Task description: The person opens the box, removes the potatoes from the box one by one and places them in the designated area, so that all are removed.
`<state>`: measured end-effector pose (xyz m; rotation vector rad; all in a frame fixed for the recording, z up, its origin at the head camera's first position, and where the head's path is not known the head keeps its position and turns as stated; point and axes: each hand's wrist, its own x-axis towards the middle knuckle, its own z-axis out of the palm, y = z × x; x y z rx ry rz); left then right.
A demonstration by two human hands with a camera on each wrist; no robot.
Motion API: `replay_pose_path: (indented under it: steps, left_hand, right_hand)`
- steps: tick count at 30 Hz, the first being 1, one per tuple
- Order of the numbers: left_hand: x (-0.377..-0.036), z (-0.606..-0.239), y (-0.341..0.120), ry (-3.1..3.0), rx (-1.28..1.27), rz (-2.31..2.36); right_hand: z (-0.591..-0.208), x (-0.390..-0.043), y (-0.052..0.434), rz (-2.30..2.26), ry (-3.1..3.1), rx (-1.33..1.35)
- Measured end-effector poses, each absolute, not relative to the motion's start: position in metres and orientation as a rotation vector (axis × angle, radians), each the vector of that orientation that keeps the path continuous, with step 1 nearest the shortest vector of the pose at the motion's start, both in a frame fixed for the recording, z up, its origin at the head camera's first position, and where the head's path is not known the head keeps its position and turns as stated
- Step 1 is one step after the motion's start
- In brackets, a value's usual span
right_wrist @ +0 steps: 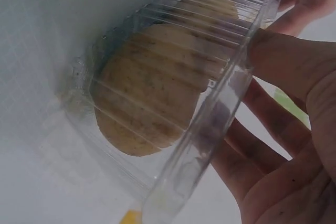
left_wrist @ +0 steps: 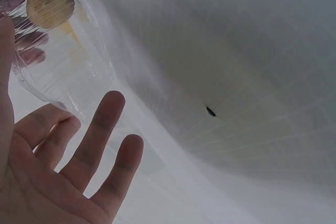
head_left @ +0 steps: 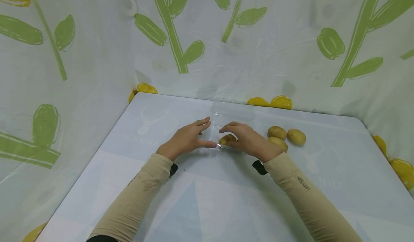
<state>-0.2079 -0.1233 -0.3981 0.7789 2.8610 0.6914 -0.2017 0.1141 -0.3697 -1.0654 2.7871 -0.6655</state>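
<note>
2 bare hands are working a clear, ribbed plastic clamshell box (head_left: 231, 121) at the table's (head_left: 97, 170) far middle. Right hand (head_left: 250, 141) is curling round the box's near edge, fingers bent over 1 tan, speckled potato (head_left: 227, 139) inside; left hand (head_left: 189, 138) is lying beside the box w/ fingers straight, slightly spread. Loading looks barely begun: 3 smooth oval potatoes (head_left: 284, 137) are waiting just right. Thin plastic likely flexes, so a steadying hold seems needed.
</note>
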Motion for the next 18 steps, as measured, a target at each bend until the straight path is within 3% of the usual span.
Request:
replay_pose_path:
  steps: [18]
  left_hand:
    - [-0.2076, -0.3987, -0.1251, 2.862, 0.793, 0.716]
  right_hand:
    - [-0.3792, -0.2043, 0.1043, -0.485, 2.791, -1.224]
